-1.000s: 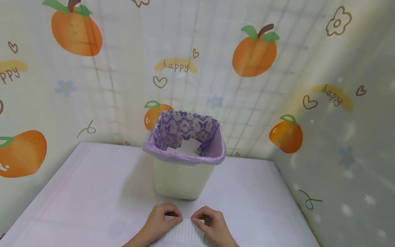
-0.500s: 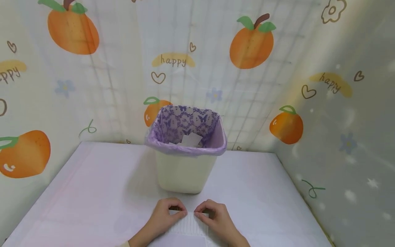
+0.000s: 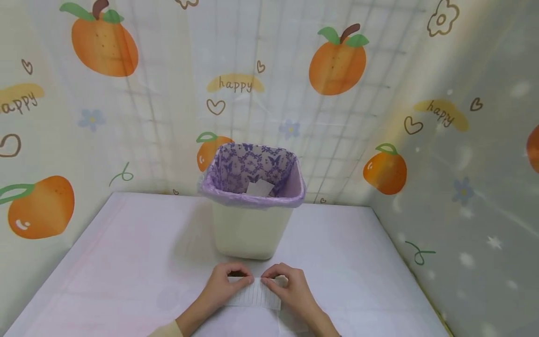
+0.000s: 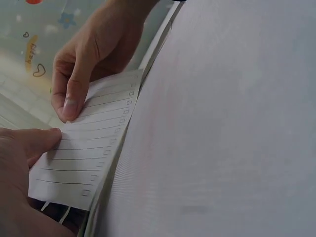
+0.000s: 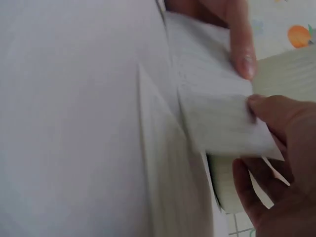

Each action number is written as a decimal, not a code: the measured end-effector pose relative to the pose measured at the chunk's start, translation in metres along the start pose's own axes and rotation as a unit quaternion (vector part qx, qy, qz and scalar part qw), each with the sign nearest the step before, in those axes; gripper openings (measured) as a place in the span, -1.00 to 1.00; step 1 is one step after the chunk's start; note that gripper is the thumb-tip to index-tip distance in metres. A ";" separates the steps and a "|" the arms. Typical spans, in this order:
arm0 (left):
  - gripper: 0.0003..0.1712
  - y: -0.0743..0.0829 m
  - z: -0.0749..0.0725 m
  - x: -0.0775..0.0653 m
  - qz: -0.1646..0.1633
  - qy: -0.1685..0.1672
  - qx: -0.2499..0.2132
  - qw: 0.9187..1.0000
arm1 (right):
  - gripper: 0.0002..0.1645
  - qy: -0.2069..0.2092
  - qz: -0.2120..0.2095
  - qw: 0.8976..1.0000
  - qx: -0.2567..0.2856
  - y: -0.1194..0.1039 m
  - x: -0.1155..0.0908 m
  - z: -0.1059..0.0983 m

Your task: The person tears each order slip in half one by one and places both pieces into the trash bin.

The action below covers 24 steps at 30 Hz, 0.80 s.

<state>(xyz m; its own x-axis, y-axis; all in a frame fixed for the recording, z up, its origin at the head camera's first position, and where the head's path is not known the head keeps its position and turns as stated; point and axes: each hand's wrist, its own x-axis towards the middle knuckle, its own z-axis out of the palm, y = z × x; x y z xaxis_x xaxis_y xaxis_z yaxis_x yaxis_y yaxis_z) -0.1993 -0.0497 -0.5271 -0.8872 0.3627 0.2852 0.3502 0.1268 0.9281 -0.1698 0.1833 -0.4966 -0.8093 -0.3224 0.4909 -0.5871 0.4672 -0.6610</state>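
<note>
A white lined sheet of paper [image 3: 252, 296], with small checkboxes along one edge in the left wrist view, is held in front of the bin. My left hand [image 3: 226, 285] pinches its far edge between thumb and fingers. Close beside it, my right hand [image 3: 292, 289] pinches the same edge, with a small gap between the fingertips. The sheet [image 5: 212, 84] is blurred in the right wrist view. Just beyond both hands stands a cream waste bin [image 3: 252, 231] with a purple butterfly-print liner [image 3: 252, 200] folded over its rim.
White paper pieces [image 3: 260, 187] lie inside the bin. A second pale, lined paper [image 5: 170, 173] is near the right hand in the right wrist view. The white tabletop [image 3: 139, 252] is bordered by a fruit-print curtain [image 3: 168, 93] behind and at the sides.
Both hands have moved slightly forward towards the bin with the lined paper, and its near edge now shows above the tabletop. Their pinch looks the same. The head view has shifted slightly.
</note>
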 end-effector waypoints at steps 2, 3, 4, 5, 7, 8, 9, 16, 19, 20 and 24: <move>-0.89 0.003 -0.001 0.002 -0.004 0.001 -0.001 1.000 | -0.92 0.000 0.003 1.000 -0.005 -0.002 0.002 -0.001; -0.89 0.005 -0.002 0.002 -0.004 0.000 -0.001 1.000 | -0.91 0.001 0.000 1.000 -0.007 -0.003 0.003 -0.002; -0.88 0.007 -0.003 0.003 -0.004 0.000 -0.001 1.000 | -0.91 0.002 -0.002 1.000 -0.007 -0.004 0.005 -0.002; -0.89 0.009 -0.004 0.004 -0.003 0.000 0.001 1.000 | -0.91 0.002 -0.004 1.000 -0.007 -0.004 0.006 -0.002; -0.88 0.012 -0.006 0.005 0.004 0.001 0.003 1.000 | -0.91 0.001 -0.005 1.000 -0.008 -0.006 0.009 -0.003; -0.89 0.013 -0.007 0.006 0.006 0.001 0.004 1.000 | -0.91 0.000 -0.004 1.000 -0.006 -0.006 0.010 -0.004; -0.88 0.015 -0.008 0.007 0.009 0.001 0.005 1.000 | -0.92 -0.003 -0.002 1.000 -0.005 -0.007 0.012 -0.005; -0.87 0.029 -0.012 0.013 0.034 0.008 0.013 0.999 | -0.92 -0.009 0.003 1.000 -0.015 -0.025 0.024 -0.013; -0.89 0.041 -0.016 0.015 0.038 0.013 0.017 0.999 | -0.93 -0.006 -0.003 1.000 -0.023 -0.034 0.030 -0.018; -0.89 0.045 -0.017 0.016 0.039 0.015 0.017 0.999 | -0.93 -0.003 -0.007 1.000 -0.026 -0.036 0.031 -0.020; -0.86 0.058 -0.020 0.018 0.042 0.026 0.015 0.999 | -0.93 -0.001 -0.008 0.999 -0.032 -0.043 0.038 -0.028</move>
<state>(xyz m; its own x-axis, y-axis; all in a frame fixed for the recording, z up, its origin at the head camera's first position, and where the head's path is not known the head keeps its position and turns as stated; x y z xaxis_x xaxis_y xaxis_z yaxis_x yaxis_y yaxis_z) -0.2014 -0.0539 -0.4637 -0.8679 0.3256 0.3751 0.4331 0.1261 0.8925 -0.1749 0.1746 -0.4340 -0.7994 -0.3329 0.5001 -0.5985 0.5128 -0.6154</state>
